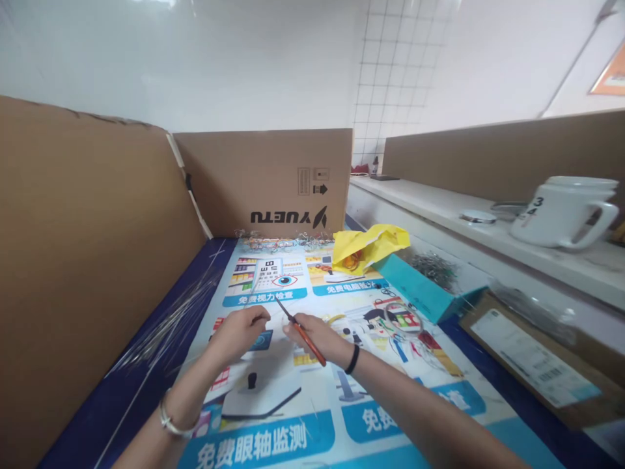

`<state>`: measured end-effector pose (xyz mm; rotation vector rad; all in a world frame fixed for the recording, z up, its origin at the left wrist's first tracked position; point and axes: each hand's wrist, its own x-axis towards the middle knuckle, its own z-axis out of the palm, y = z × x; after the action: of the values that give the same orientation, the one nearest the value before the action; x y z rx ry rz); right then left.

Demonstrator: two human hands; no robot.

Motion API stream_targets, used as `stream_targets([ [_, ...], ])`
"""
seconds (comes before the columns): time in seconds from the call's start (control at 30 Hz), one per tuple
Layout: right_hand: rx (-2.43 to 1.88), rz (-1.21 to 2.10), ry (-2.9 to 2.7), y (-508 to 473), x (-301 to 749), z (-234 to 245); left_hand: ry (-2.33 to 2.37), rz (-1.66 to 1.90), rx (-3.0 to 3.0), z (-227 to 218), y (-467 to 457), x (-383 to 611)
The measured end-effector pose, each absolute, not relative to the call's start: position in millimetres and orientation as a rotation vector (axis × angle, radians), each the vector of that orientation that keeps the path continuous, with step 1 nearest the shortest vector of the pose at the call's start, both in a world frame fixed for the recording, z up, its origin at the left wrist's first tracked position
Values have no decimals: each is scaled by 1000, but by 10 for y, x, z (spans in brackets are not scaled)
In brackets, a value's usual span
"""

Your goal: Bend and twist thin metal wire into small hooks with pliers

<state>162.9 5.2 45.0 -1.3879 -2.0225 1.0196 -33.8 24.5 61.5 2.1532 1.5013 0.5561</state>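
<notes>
My right hand (312, 335) is wrapped round slim pliers (308, 342) with orange-red handles and a dark pointed tip. The tip points up and to the left, over the printed poster sheet (312, 394). Beside it, my left hand (244, 331) is closed with thumb and fingers pinched together. Whatever it pinches, perhaps a thin wire, is too fine to tell. A small gap separates the two hands above the sheet. On the sheet right of the pliers lies a coil of thin wire (403, 319).
Long thin wires (166, 319) lie along the left. Small bent wire pieces (283, 242) line the back. At right are a yellow bag (371, 244), a blue box (415, 286) with metal pieces (434, 268), a carton (537, 358) and a white mug (561, 212). Cardboard walls (263, 176) enclose back and left.
</notes>
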Motion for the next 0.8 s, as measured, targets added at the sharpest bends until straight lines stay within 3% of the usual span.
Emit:
stream_targets([
  [0.8, -1411, 1207, -1907, 45, 1631, 476, 1498, 582, 2145, 650, 215, -325],
])
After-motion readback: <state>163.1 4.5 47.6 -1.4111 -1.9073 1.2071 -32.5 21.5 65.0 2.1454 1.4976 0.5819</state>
